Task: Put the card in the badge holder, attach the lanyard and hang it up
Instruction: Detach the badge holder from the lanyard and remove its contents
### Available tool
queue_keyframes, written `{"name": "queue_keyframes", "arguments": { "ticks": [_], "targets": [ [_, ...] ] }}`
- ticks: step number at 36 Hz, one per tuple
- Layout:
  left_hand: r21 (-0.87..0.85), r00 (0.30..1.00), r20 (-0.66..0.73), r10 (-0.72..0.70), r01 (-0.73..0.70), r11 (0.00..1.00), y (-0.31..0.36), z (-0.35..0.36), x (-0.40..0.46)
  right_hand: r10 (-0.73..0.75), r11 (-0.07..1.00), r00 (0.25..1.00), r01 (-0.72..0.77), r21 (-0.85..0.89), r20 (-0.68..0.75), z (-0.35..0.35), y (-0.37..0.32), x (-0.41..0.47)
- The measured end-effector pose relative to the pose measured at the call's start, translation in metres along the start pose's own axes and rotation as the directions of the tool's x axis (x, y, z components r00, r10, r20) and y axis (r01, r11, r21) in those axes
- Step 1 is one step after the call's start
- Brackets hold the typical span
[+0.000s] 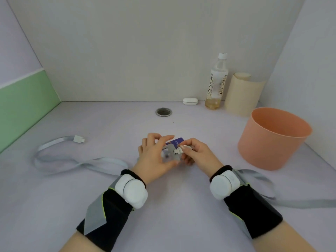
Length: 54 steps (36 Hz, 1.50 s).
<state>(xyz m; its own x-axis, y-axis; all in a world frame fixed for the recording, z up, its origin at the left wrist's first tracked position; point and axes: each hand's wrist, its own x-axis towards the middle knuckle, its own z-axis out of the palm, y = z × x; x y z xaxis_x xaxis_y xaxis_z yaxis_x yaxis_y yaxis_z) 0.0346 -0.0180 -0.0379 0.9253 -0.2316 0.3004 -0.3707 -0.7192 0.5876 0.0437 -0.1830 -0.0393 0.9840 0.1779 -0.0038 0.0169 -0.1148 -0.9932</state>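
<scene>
The badge holder [171,151], a clear sleeve with a grey tab at its top, was held just above the pale lilac table [109,206], near its middle, between both hands. A dark blue card [177,141] showed at the holder's far edge; whether it was fully seated inside could not be told. A small white clip [178,151] lay against the grey tab.

The left hand [154,157] supported the holder from the left side, thumb under the near edge and fingers curved over the far edge, loosely spread. The right hand [195,151] pinched the white clip between thumb and forefinger, the other fingers curled under.

The grey lanyard [72,160] lay flat on the table to the left in a loose loop, its white end connector [79,139] resting apart from the hands. A further length of grey strap [263,179] ran behind the right wrist toward the right edge of the view. Each wrist carried a black cuff with a white puck-shaped unit [133,191].

To the right stood a salmon-pink bucket [272,140], well apart from the holder. Along the back wall stood a clear bottle [216,84] with a white cap, a cream roll [242,95] and a small white case [190,101]. A round metal grommet [163,112] was set into the table beyond the hands.
</scene>
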Motion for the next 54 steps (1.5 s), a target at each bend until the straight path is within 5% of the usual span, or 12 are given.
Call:
{"name": "queue_keyframes", "arguments": {
  "ticks": [6,17,33,54],
  "targets": [
    [-0.301,0.997,0.007,-0.082,0.080,0.950,0.003,-0.006,0.001,-0.047,0.998,0.998,0.046,0.035,0.035,-0.001,0.000,-0.003],
    [-0.328,0.986,0.110,-0.123,0.153,0.932,0.004,0.005,0.001,-0.120,0.993,0.986,0.119,0.011,0.113,0.001,0.004,-0.007],
    [-0.376,0.995,0.064,-0.082,0.100,0.921,-0.001,0.013,0.004,-0.167,0.986,0.976,0.166,0.024,0.140,0.003,-0.001,-0.009],
    [-0.592,0.956,0.002,0.293,-0.235,0.771,0.057,-0.087,0.044,-0.507,0.862,0.849,0.499,0.092,0.146,-0.008,-0.120,-0.002]
  ]
}}
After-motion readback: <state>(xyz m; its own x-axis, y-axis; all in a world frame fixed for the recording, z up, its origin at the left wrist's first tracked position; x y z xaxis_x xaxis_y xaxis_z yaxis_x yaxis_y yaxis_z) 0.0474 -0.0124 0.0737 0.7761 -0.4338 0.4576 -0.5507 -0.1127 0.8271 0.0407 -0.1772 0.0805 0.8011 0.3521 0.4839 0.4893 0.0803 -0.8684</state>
